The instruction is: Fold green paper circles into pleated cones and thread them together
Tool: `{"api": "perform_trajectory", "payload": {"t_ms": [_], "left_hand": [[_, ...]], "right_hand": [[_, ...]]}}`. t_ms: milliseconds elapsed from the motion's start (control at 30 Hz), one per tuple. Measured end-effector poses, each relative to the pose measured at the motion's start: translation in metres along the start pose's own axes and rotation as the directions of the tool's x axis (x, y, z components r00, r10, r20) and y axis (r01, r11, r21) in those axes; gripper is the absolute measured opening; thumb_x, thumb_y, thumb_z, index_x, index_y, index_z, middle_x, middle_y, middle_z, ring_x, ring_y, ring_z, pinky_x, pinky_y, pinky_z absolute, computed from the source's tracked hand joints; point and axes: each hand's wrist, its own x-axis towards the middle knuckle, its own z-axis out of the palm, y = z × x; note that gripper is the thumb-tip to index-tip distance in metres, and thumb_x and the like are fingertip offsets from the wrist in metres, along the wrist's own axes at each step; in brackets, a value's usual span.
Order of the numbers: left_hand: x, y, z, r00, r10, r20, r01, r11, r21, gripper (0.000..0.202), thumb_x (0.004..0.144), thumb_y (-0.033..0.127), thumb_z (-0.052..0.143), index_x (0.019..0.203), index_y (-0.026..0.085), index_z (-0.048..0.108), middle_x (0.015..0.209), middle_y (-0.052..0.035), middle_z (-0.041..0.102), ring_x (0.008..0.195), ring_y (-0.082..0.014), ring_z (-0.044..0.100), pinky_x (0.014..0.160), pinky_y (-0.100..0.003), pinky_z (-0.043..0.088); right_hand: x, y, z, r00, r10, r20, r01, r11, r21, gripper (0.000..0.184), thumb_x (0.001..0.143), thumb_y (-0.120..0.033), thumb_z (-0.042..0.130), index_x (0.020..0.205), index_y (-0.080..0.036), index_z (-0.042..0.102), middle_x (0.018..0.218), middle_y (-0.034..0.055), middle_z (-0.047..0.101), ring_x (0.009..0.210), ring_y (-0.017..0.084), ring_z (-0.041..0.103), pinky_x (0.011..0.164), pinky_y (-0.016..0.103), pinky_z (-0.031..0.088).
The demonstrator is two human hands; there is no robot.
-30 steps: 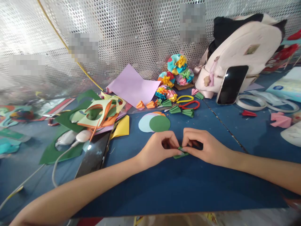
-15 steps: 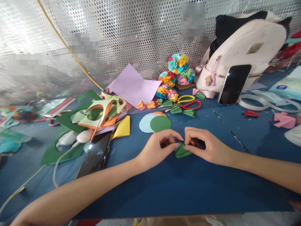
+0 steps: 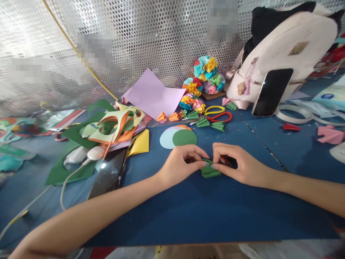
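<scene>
A small folded green paper piece (image 3: 210, 172) lies on the blue table (image 3: 205, 212) between my hands. My left hand (image 3: 181, 165) pinches its left end with thumb and forefinger. My right hand (image 3: 237, 166) pinches its right end, fingers curled. Just beyond my hands lie stacked paper circles (image 3: 178, 138), the top one green over light blue. Further back sit folded green paper pieces (image 3: 212, 124) and orange ones (image 3: 168, 117).
Scissors with red and yellow handles (image 3: 218, 113) lie behind the circles. Paper flower balls (image 3: 206, 75) stand by the perforated metal wall. A pink bag (image 3: 280, 50) props a phone (image 3: 272, 92). Cut paper scraps (image 3: 110, 126), a second phone (image 3: 107, 176) and tape rings (image 3: 292, 113) lie around.
The green piece has been squeezed narrower between my fingertips after opening out half a second ago. Both hands stayed in the same spot.
</scene>
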Motion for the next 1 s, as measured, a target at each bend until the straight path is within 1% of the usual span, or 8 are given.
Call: {"api": "perform_trajectory", "payload": {"t_ms": [233, 467, 567, 633, 700, 767, 833, 1000], "left_hand": [[-0.001, -0.003, 0.001, 0.997, 0.025, -0.07, -0.03, 0.997, -0.068, 0.01, 0.079, 0.018, 0.068, 0.085, 0.011, 0.072, 0.08, -0.0055, 0.073, 0.071, -0.0127, 0.066, 0.067, -0.021, 0.051], [-0.003, -0.004, 0.003, 0.991, 0.074, -0.112, -0.074, 0.997, 0.008, 0.009, 0.077, 0.018, 0.07, 0.083, 0.013, 0.074, 0.079, -0.0053, 0.072, 0.069, -0.0136, 0.063, 0.064, -0.024, 0.049], [-0.004, -0.001, 0.002, 0.985, 0.094, -0.145, -0.087, 0.995, 0.05, 0.007, 0.077, 0.019, 0.072, 0.08, 0.013, 0.074, 0.077, -0.0049, 0.072, 0.07, -0.0142, 0.063, 0.066, -0.025, 0.049], [-0.004, 0.002, -0.003, 0.971, 0.151, -0.184, -0.133, 0.986, 0.105, 0.005, 0.077, 0.017, 0.072, 0.079, 0.014, 0.075, 0.077, -0.0047, 0.073, 0.072, -0.0146, 0.063, 0.068, -0.026, 0.049], [-0.004, 0.004, -0.008, 0.953, 0.22, -0.208, -0.186, 0.967, 0.172, 0.004, 0.077, 0.014, 0.072, 0.078, 0.015, 0.076, 0.077, -0.0043, 0.073, 0.074, -0.0144, 0.063, 0.069, -0.025, 0.048], [-0.004, 0.006, -0.013, 0.938, 0.274, -0.213, -0.227, 0.948, 0.221, 0.006, 0.076, 0.012, 0.072, 0.078, 0.015, 0.077, 0.078, -0.0035, 0.073, 0.074, -0.0135, 0.063, 0.07, -0.024, 0.049], [-0.004, 0.005, -0.015, 0.93, 0.301, -0.212, -0.247, 0.937, 0.249, 0.007, 0.077, 0.011, 0.072, 0.078, 0.016, 0.076, 0.079, -0.0026, 0.074, 0.074, -0.0125, 0.063, 0.071, -0.023, 0.049], [-0.004, 0.002, -0.013, 0.928, 0.286, -0.238, -0.215, 0.935, 0.282, 0.008, 0.074, 0.013, 0.075, 0.081, 0.017, 0.074, 0.074, 0.0003, 0.072, 0.07, -0.0114, 0.063, 0.071, -0.023, 0.049]], "right_hand": [[0.001, 0.003, -0.003, 1.0, -0.011, -0.018, 0.011, 1.0, -0.018, 0.016, 0.09, -0.019, 0.056, 0.075, -0.02, 0.049, 0.075, -0.003, 0.044, 0.063, 0.01, 0.041, 0.059, 0.026, 0.036], [-0.001, 0.0, 0.002, 0.998, -0.032, -0.061, 0.03, 0.999, -0.04, 0.017, 0.089, -0.019, 0.058, 0.074, -0.019, 0.051, 0.073, -0.003, 0.045, 0.061, 0.01, 0.042, 0.058, 0.025, 0.036], [0.001, 0.002, -0.005, 0.997, -0.066, -0.051, 0.064, 0.997, -0.053, 0.015, 0.092, -0.025, 0.057, 0.078, -0.02, 0.057, 0.076, -0.0013, 0.051, 0.063, 0.011, 0.047, 0.059, 0.025, 0.038], [0.005, 0.007, -0.019, 0.992, -0.124, 0.005, 0.124, 0.986, -0.111, 0.012, 0.092, -0.031, 0.058, 0.091, -0.021, 0.063, 0.086, 0.0016, 0.058, 0.074, 0.014, 0.054, 0.067, 0.027, 0.042], [0.009, 0.014, -0.036, 0.98, -0.176, 0.089, 0.194, 0.944, -0.268, 0.024, 0.088, -0.039, 0.063, 0.106, -0.023, 0.063, 0.102, 0.0049, 0.061, 0.093, 0.019, 0.057, 0.082, 0.031, 0.043], [0.013, 0.022, -0.052, 0.944, -0.191, 0.269, 0.285, 0.882, -0.376, 0.025, 0.088, -0.043, 0.063, 0.105, -0.025, 0.064, 0.105, 0.0042, 0.062, 0.098, 0.021, 0.056, 0.086, 0.033, 0.041], [0.015, 0.029, -0.062, 0.913, -0.176, 0.369, 0.328, 0.854, -0.403, 0.021, 0.091, -0.043, 0.058, 0.103, -0.025, 0.063, 0.104, 0.0035, 0.063, 0.098, 0.021, 0.056, 0.085, 0.033, 0.041], [0.014, 0.034, -0.06, 0.913, -0.211, 0.349, 0.387, 0.72, -0.576, 0.023, 0.1, -0.035, 0.043, 0.092, -0.022, 0.06, 0.091, 0.0035, 0.064, 0.086, 0.02, 0.056, 0.078, 0.034, 0.039]]}}
